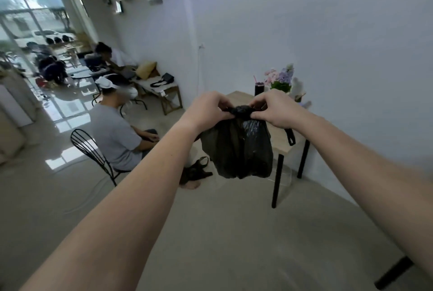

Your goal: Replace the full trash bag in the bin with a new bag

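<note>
Trash bag, full, hung in air; my left grip and right grip pinched its neck; I judged relining not yet done.

Both hands pinch the bunched neck of a full black plastic trash bag: left hand and right hand, the bag hanging below their fingers. Beyond the fingers stands a light wooden table with black legs; a second black bag lies on the floor below.
</note>
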A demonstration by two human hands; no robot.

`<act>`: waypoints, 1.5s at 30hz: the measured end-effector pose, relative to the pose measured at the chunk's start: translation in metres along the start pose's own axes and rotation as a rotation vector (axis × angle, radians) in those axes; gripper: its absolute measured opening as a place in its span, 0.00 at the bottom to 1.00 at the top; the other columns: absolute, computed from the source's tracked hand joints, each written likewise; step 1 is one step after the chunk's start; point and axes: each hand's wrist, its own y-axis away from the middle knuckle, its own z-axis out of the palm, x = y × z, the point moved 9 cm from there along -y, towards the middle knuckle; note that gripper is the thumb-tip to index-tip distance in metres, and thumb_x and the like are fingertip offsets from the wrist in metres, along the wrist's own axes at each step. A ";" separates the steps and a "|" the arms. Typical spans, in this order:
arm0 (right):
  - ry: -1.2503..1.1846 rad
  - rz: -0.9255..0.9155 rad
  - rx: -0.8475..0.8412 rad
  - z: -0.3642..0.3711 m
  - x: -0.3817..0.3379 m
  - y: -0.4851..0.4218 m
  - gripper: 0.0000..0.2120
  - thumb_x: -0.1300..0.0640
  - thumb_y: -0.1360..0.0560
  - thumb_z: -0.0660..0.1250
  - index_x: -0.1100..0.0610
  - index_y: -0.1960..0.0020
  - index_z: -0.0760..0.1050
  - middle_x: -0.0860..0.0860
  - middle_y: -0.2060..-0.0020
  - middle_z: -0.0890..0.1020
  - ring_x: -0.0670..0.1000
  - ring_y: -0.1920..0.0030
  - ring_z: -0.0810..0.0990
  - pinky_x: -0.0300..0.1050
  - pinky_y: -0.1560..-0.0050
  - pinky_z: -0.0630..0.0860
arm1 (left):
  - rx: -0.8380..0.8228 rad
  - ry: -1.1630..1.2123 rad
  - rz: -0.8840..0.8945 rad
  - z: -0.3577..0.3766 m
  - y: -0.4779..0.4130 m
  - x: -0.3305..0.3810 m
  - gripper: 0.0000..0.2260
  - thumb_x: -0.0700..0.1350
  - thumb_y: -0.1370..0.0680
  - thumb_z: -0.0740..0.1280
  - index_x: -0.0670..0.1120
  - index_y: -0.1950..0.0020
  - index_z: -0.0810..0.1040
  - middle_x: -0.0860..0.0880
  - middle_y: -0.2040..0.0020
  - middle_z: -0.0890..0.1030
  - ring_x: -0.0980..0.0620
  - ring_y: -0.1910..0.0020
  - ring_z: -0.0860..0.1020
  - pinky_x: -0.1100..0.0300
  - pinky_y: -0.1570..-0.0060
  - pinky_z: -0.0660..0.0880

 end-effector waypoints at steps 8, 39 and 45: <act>-0.049 -0.123 -0.104 0.079 -0.089 -0.070 0.11 0.54 0.26 0.74 0.47 0.45 0.85 0.43 0.55 0.86 0.43 0.52 0.83 0.35 0.56 0.73 | 0.103 -0.090 -0.122 -0.073 0.045 -0.103 0.09 0.47 0.26 0.79 0.49 0.48 0.90 0.50 0.55 0.88 0.53 0.55 0.84 0.53 0.46 0.81; -0.244 -0.822 -0.516 0.366 -0.401 -0.306 0.10 0.56 0.25 0.75 0.51 0.43 0.84 0.41 0.59 0.83 0.43 0.55 0.81 0.31 0.57 0.71 | 0.410 -0.284 -0.855 -0.258 0.215 -0.417 0.06 0.45 0.27 0.80 0.49 0.50 0.90 0.53 0.57 0.87 0.61 0.59 0.82 0.63 0.55 0.76; -0.306 -0.975 -0.625 0.419 -0.492 -0.287 0.10 0.56 0.26 0.75 0.47 0.45 0.85 0.42 0.57 0.86 0.41 0.55 0.82 0.30 0.57 0.72 | 0.452 -0.371 -1.020 -0.293 0.298 -0.433 0.05 0.47 0.26 0.79 0.50 0.51 0.90 0.54 0.57 0.87 0.58 0.56 0.84 0.58 0.51 0.80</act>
